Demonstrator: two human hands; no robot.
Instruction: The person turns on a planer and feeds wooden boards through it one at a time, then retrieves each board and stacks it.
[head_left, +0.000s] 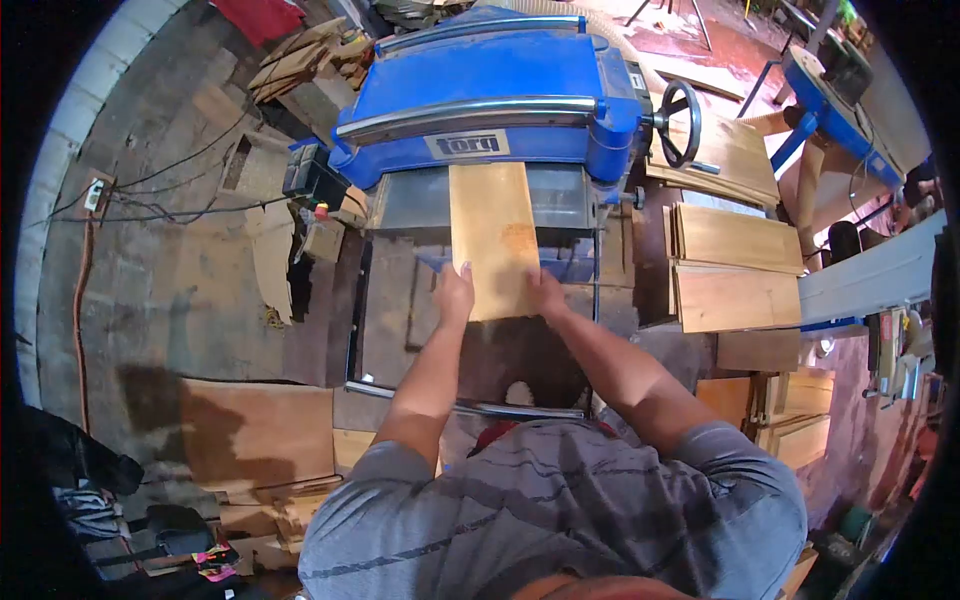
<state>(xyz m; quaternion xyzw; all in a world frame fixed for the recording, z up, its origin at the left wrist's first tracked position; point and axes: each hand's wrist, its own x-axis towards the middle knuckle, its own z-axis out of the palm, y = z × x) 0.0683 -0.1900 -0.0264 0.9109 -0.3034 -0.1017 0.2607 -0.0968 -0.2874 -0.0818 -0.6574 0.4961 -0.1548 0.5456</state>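
A flat wooden board [490,230] lies lengthwise in front of me, its far end at the mouth of a blue thickness planer [475,75]. My left hand [455,293] grips the board's left edge near its close end, thumb on top. On the opposite edge, my right hand [546,294] holds the board at about the same distance from me. A darker orange patch marks the wood near the right edge. The planer's metal bed [415,200] shows on both sides of the board. Fingers under the board are hidden.
Stacked boards [740,295] stand right of the planer, below its black handwheel [680,122]. A black switch box [308,175] with a red button sits at the left. Cables [165,213] cross the floor there. Scrap wood [300,60] is piled at the back left.
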